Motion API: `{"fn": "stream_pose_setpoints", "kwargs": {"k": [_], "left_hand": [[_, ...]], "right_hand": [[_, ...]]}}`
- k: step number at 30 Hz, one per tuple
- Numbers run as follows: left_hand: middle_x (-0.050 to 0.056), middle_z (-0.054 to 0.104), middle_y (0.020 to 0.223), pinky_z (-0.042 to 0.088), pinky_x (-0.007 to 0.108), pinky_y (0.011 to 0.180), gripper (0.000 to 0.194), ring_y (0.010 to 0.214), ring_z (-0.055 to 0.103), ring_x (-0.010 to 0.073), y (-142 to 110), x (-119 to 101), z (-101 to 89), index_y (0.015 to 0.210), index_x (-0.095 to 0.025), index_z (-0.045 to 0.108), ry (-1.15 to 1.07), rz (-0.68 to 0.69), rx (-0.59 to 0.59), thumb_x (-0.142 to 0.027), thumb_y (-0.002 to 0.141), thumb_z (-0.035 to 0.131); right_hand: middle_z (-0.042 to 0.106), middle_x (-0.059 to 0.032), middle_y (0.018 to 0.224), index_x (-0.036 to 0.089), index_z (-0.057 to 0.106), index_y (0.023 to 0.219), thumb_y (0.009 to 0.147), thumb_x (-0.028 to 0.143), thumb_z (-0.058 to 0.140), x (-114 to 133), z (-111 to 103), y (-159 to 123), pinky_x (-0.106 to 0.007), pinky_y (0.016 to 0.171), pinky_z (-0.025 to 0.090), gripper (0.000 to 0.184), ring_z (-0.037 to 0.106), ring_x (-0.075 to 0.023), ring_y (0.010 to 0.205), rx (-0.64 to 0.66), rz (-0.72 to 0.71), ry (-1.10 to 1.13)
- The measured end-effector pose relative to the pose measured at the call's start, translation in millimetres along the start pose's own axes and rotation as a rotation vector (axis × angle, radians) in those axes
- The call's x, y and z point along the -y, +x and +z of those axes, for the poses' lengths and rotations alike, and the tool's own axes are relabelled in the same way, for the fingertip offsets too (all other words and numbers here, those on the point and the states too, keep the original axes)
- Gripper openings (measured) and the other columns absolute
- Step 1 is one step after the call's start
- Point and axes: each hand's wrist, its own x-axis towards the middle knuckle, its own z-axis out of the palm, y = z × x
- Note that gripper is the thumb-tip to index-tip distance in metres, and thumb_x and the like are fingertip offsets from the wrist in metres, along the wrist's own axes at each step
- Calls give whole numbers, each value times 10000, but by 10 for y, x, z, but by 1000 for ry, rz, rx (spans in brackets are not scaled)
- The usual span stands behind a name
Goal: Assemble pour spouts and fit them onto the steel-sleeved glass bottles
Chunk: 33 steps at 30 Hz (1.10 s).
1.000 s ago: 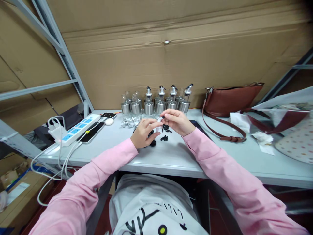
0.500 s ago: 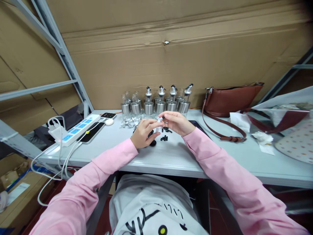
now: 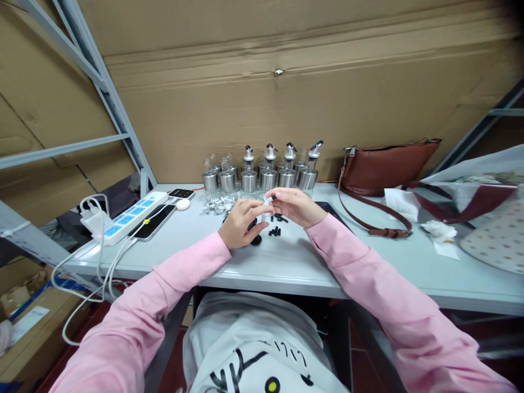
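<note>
Pourer part (image 3: 266,216), small and white, stands almost straight up over the desk (image 3: 278,267), between the front and back edges. The left hand (image 3: 239,221) pinches it, so that hand is nearest. The right hand (image 3: 298,206) curls just beside its top; I cannot tell if it grips anything.
</note>
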Motion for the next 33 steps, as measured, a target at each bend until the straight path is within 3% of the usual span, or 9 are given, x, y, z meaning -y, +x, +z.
{"fn": "stream_pose_setpoints", "kwargs": {"k": [33], "left_hand": [[79,577,1008,425,316,797,260,934,547,184,-10,6,11,1140,-193,486,-4,3,3,-286,897,483]], "right_hand": [[655,-12,681,143,700,825,653,354,737,-23,-29,6,-247,602,473,275,591,-105,595,6,24,18]]}}
